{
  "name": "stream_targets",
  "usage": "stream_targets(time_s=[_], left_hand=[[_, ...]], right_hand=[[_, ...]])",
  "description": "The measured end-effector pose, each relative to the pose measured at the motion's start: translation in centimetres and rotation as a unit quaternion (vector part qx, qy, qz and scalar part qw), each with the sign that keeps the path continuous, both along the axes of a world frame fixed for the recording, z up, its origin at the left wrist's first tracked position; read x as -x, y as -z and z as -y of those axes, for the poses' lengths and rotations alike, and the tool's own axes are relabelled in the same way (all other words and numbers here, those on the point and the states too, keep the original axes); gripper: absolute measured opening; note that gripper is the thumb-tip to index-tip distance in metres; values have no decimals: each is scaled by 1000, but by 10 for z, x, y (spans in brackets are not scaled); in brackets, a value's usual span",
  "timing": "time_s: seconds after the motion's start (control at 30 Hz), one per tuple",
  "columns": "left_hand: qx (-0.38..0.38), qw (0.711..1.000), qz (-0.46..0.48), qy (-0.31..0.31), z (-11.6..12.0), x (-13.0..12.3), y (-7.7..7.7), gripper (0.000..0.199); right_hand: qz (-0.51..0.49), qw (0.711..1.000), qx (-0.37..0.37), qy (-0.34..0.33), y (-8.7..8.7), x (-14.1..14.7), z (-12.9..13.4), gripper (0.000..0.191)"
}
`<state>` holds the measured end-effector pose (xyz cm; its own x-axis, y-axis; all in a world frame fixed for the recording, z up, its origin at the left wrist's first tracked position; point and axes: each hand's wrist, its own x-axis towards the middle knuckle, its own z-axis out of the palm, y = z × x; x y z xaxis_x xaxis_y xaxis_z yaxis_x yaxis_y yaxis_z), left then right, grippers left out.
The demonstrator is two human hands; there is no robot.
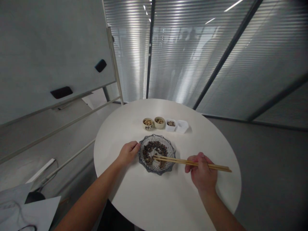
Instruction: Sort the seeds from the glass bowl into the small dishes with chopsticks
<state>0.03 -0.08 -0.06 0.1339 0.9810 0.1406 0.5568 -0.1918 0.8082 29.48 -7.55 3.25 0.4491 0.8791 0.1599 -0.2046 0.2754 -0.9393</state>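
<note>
A scalloped glass bowl [172, 149] sits on the white round table, with small dark seed-like pieces [154, 146] spread over its inside. At its left rim my left hand [130, 150] grips the edge, thumb and fingers closed there. My right hand [202, 170] is closed around a pair of wooden chopsticks [179, 160], right of the bowl. Their tips reach into the bowl, down among the dark pieces. Whether anything is pinched between the tips is too small to tell.
Behind the bowl stand two cream cups [148, 124] holding nut-like pieces. Beside them are a white dish [171, 125] with small pieces and another white dish [182, 126]. A whiteboard [60, 48] stands at the left, and ribbed translucent panels [173, 57] rise behind the round table [149, 199].
</note>
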Motion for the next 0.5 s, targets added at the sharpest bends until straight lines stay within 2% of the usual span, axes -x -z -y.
stream_targets(time_s=[0.33,0.5], left_hand=[[-7,1000,-10,0,-1,0,1,47],[-13,1000,-7,5,-2,1,1,46]], right_hand=[[-1,1000,9,20,-4,0,-7,44],[-52,997,-3,52,-9,-5,-14,40]])
